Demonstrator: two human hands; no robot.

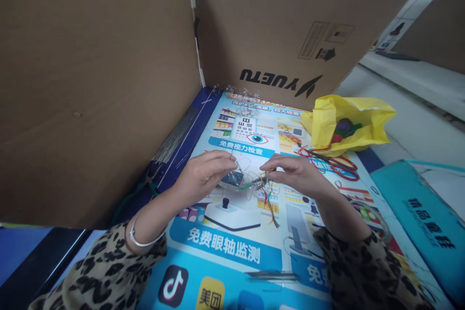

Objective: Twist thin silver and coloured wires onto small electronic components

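Over the printed poster, my left hand point(205, 174) and my right hand point(292, 173) face each other with fingertips pinched. Between them hangs a loose tangle of thin silvery wire point(250, 185). Several coloured threads point(269, 206), red, green and yellow, dangle from its right side. My left fingertips close on the wire at its left end. At the other end, my right thumb and forefinger pinch yellow thread by the wire. The exact strands in each pinch are too fine to make out.
Tall cardboard panels point(94, 77) stand left and behind. A yellow bag point(327, 121) holding yarn is at right, red-handled scissors point(343, 167) before it. Straight wires point(178, 135) lie left, blurred thin metal tools point(271, 276) in front, a teal box point(410, 223) far right.
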